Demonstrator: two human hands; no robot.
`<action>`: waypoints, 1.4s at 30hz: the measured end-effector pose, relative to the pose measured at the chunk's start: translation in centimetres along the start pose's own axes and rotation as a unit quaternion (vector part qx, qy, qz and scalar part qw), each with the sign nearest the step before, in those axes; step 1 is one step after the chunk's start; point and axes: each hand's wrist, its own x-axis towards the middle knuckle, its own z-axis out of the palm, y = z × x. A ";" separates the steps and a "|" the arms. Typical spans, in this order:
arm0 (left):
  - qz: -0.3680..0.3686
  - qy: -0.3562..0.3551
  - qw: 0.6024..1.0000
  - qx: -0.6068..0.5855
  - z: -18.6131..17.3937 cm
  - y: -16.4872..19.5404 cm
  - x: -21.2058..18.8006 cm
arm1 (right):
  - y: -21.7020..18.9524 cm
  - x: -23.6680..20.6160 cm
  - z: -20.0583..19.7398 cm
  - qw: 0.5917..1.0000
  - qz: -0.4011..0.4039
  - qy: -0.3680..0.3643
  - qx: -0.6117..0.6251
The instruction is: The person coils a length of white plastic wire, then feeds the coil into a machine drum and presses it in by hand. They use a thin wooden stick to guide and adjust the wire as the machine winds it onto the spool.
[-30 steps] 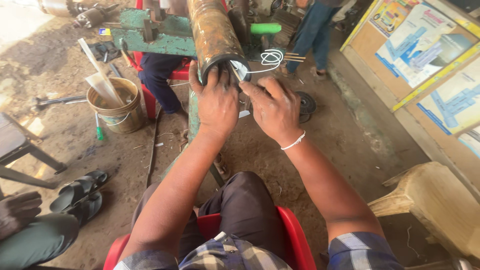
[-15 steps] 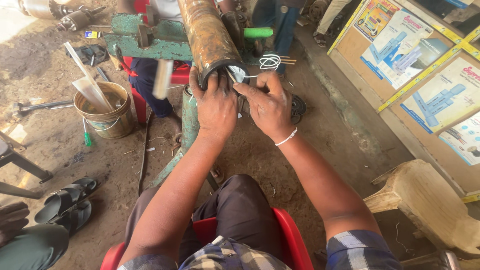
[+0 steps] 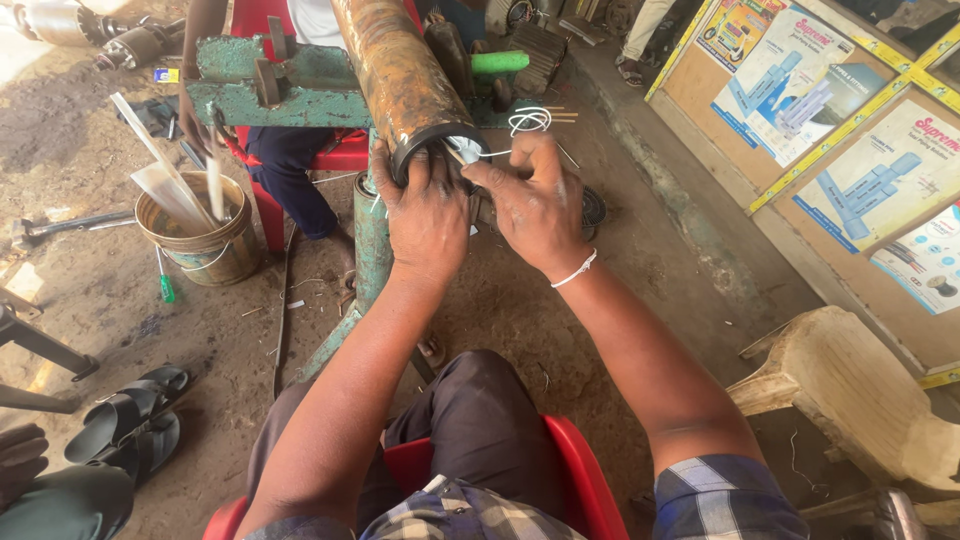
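A long rusty metal cylinder (image 3: 392,70) lies clamped in a green vise stand (image 3: 285,88), its black-rimmed open end facing me. My left hand (image 3: 425,215) rests on the lower rim of that end, fingers curled at the opening. My right hand (image 3: 535,205) is beside it on the right, fingertips pinching thin white strips or wires (image 3: 470,152) that stick out of the opening. A white band sits on my right wrist. What lies inside the cylinder is hidden by my hands.
A metal bucket (image 3: 200,240) with white strips stands at left on the dirt floor. Another person sits on a red chair (image 3: 330,155) behind the vise. A worn plastic chair (image 3: 850,400) is at right, sandals (image 3: 125,415) at lower left, a poster-covered board (image 3: 850,130) along the right.
The view has shifted, so the cylinder end and both hands sit lower in the picture. My right fingers have moved closer to the white strips at the opening.
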 end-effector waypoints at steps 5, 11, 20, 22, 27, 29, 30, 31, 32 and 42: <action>0.007 0.027 1.000 0.000 0.3 -0.1 -0.4 | -0.4 0.3 -0.1 0.997 -0.045 -0.029 -0.051; 0.009 0.019 1.000 0.007 0.4 0.2 0.0 | -2.3 1.1 -0.9 0.988 -0.028 -0.092 -0.124; 0.107 0.054 0.977 -0.178 -7.5 -2.4 -3.9 | -3.3 2.2 -0.9 0.970 -0.021 -0.174 -0.166; -0.067 0.082 0.942 -0.318 -7.6 -3.0 -3.6 | -3.6 2.1 -0.3 0.964 -0.008 -0.192 -0.184; -0.237 -0.021 0.858 -0.454 -3.6 -3.8 0.6 | -4.0 2.3 1.3 0.924 0.092 -0.307 -0.208; -0.212 -0.017 0.865 -0.454 -2.1 -3.8 1.4 | -3.9 2.6 1.7 0.933 0.086 -0.275 -0.213; -0.206 -0.019 0.869 -0.450 -1.6 -3.8 1.5 | -3.8 2.8 1.8 0.938 0.083 -0.258 -0.217; -0.200 -0.021 0.872 -0.447 -1.2 -3.7 1.6 | -3.6 3.0 1.9 0.932 0.098 -0.278 -0.210; -0.194 -0.025 0.875 -0.444 -1.0 -3.7 1.5 | -3.5 3.2 1.9 0.925 0.115 -0.299 -0.203; -0.166 -0.051 0.848 -0.501 -0.3 -4.3 1.7 | -2.2 5.1 3.8 0.882 0.201 -0.371 -0.208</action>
